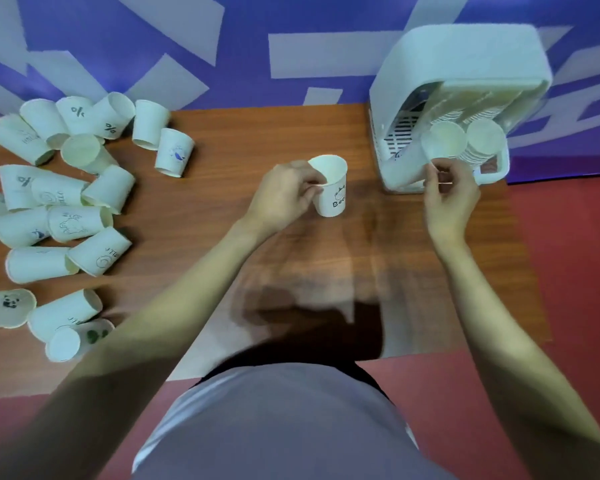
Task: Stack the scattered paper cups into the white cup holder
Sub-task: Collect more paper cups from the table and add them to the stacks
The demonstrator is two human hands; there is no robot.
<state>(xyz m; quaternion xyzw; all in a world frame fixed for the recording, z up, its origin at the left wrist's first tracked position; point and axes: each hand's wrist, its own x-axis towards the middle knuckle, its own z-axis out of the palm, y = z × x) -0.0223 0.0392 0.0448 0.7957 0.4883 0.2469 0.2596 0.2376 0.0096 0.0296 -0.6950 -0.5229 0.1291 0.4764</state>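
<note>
My left hand (pixel 284 195) grips an upright white paper cup (pixel 331 188) with a black print, at the middle of the wooden table (pixel 222 216). My right hand (pixel 451 199) is just below the left stack of cups (pixel 442 140) in the white cup holder (pixel 465 84), fingers curled at the stack's lower rim. I cannot tell whether it pinches that rim. A second stack (pixel 485 140) stands beside it in the holder. Several loose paper cups (pixel 70 209) lie scattered over the table's left side, most on their sides.
The cup holder stands at the table's far right corner, against a purple and grey wall (pixel 243 46). Red floor (pixel 568 271) shows to the right of the table and in front of it. My torso hides part of the table's near edge.
</note>
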